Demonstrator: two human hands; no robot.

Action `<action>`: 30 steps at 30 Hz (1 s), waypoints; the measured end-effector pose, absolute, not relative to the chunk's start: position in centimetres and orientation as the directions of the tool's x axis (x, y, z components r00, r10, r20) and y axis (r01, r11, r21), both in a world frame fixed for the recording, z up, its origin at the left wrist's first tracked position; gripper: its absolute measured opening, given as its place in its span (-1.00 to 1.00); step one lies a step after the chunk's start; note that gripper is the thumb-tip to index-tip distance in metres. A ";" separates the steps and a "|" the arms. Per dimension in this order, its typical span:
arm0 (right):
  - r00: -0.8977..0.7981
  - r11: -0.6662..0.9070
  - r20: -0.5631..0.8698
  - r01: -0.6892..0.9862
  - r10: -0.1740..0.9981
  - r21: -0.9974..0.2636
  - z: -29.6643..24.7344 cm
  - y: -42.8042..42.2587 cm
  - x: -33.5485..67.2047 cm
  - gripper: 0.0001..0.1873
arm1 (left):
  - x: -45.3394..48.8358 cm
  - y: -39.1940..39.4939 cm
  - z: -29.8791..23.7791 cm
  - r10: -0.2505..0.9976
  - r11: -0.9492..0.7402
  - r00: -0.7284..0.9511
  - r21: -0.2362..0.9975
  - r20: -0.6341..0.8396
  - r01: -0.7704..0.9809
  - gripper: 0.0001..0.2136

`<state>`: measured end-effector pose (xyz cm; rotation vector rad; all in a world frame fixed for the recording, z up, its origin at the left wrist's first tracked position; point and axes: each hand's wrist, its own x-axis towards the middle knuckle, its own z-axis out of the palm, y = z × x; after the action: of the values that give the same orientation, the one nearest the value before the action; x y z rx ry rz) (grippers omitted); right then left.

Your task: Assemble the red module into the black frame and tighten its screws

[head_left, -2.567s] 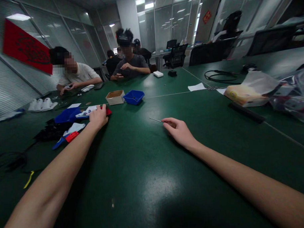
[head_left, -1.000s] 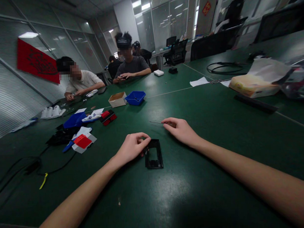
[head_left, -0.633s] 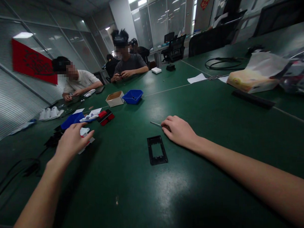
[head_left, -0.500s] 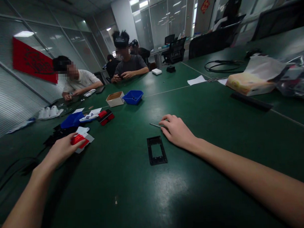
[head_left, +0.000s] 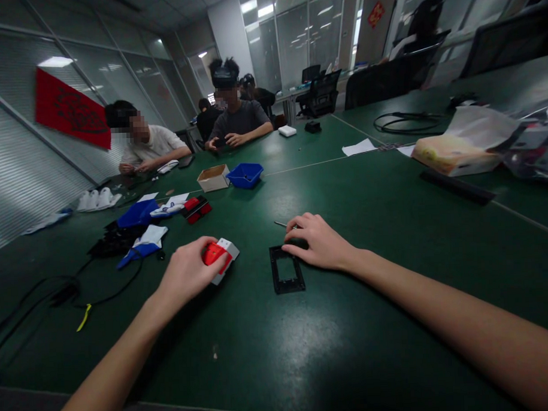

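My left hand [head_left: 189, 268] is closed around a red and light-grey block-like object [head_left: 219, 258], held low over the green table left of a black frame. The black rectangular frame [head_left: 276, 280], with an open middle, lies flat on the table. My right hand [head_left: 322, 243] is at the frame's upper right, its fingers curled around a thin metal rod [head_left: 280, 224] whose end sticks out to the left. The right thumb reaches the frame's top edge. The rest of the rod is hidden by the fingers.
A blue bin [head_left: 245, 175] and a cardboard box [head_left: 213, 177] stand ahead. At left are a red-and-black object [head_left: 196, 209], a blue-and-white packet [head_left: 144, 243] and cables [head_left: 63, 291]. A tissue pack [head_left: 452, 154] and black strip [head_left: 457, 187] lie right. Two people sit across the table.
My left hand has carried the red and light-grey object rightward, closer to the frame. The right thumb has come over to the frame's top edge. The view has shifted slightly.
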<state>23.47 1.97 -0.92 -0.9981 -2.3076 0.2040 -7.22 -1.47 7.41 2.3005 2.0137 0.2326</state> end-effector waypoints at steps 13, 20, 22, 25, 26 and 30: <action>-0.598 0.735 0.426 0.559 0.678 -0.385 -0.9 1.8 23.8 -0.85 | -4.3 -2.3 4.6 0.947 -0.318 0.282 0.537 0.151 0.782 -0.49; -0.572 0.735 0.461 0.547 0.678 -0.401 -0.9 1.8 23.6 -0.81 | -18.3 1.3 4.2 0.982 -0.001 -0.018 0.099 0.190 0.995 -0.41; -0.568 0.737 0.470 0.536 0.676 -0.412 -1.0 1.8 23.6 -0.81 | -20.2 0.4 3.3 0.991 0.033 -0.046 0.098 0.128 0.995 -0.40; -0.557 0.735 0.480 0.520 0.678 -0.434 -0.9 1.8 23.6 -0.81 | -20.0 -1.8 2.1 0.996 -0.016 0.004 0.140 0.089 0.990 -0.41; -0.550 0.731 0.482 0.516 0.682 -0.445 -0.9 1.8 23.6 -0.80 | -19.2 -2.6 1.8 0.995 -0.061 0.047 0.162 0.085 0.985 -0.41; -0.472 0.684 0.495 0.521 0.729 -0.511 -0.9 1.7 23.5 -0.74 | -14.4 -4.8 1.5 0.951 -0.309 0.301 0.264 0.072 0.914 -0.46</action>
<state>23.47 1.70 -0.88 -0.9546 -2.1831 0.3779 -14.35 -4.78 1.55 2.3892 1.7320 0.3210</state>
